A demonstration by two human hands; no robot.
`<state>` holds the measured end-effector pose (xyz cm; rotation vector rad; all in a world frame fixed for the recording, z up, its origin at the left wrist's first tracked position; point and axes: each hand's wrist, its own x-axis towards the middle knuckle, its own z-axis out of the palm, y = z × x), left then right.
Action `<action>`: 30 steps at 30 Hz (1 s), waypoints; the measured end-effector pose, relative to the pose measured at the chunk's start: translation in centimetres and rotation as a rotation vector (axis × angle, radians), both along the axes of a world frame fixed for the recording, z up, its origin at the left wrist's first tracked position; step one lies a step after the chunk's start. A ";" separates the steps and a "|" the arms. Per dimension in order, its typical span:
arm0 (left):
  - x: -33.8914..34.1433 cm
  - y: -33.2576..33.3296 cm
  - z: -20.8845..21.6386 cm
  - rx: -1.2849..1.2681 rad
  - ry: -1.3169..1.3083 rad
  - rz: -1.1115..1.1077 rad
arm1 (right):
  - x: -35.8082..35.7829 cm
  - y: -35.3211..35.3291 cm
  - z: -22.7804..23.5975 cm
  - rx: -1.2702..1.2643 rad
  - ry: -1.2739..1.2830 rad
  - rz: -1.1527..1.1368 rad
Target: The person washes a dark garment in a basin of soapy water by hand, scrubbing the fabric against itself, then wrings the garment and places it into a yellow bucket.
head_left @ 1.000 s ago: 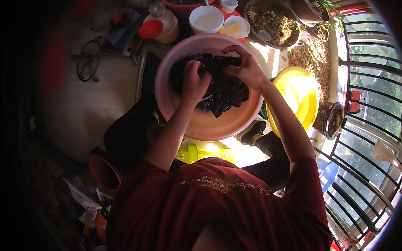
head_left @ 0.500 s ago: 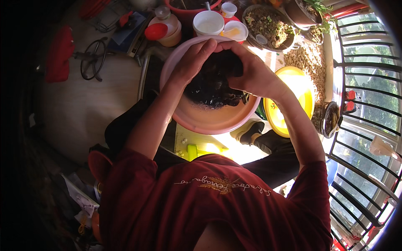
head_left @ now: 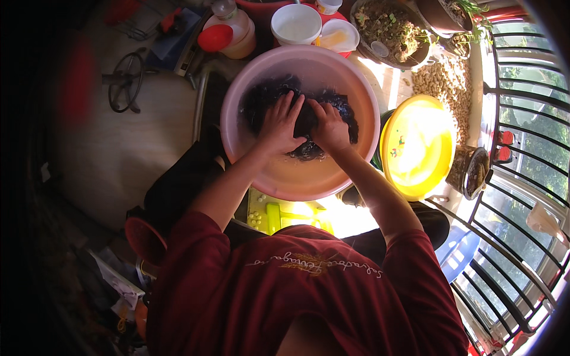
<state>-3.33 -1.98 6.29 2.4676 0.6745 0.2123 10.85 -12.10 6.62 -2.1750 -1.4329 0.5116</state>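
A pink basin [head_left: 369, 89] between my knees holds a soaked dark cloth [head_left: 347, 113], black to navy, lying bunched in water. My left hand [head_left: 281, 127] rests on the cloth with its fingers stretched and spread. Beside it, my right hand [head_left: 330, 129] presses down on the same cloth, its visible fingers reaching forward and slightly bent. Its thumb is hard to make out. Neither hand visibly wraps around the fabric.
A yellow basin [head_left: 389, 142] stands right of the pink one. Beyond are a white bucket [head_left: 295, 25], a red bowl [head_left: 215, 38] and a potted plant [head_left: 409, 44]. A black railing [head_left: 496, 196] runs along the right. Something bright green [head_left: 275, 218] lies below the basin.
Both hands have come down and nearer to me. The dark cloth, raised between them before, now lies spread lower in the basin. My fingers have opened out over it.
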 end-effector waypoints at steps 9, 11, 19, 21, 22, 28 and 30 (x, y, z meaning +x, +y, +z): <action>3.2 2.2 -3.4 -0.134 0.345 0.007 | 0.7 1.7 -8.8 -0.177 -0.174 0.083; 4.1 2.8 -3.6 -0.091 0.360 -0.008 | 1.2 2.3 -10.0 -0.185 -0.098 0.087; 5.0 3.8 -5.5 -0.830 0.026 0.343 | 2.7 3.3 -6.2 0.260 -0.124 0.111; 3.7 1.8 -4.9 -0.024 0.328 0.102 | 2.2 3.8 -2.2 -0.037 -0.048 0.112; 3.2 1.3 -4.2 -0.023 0.309 0.110 | 1.8 3.9 0.1 -0.185 -0.005 0.110; 4.3 3.1 -0.7 -0.146 -0.161 -0.140 | 0.7 2.9 8.9 0.064 -0.075 0.245; 3.6 3.0 5.4 -0.230 -0.229 -0.140 | 0.7 2.7 13.6 0.194 -0.077 0.265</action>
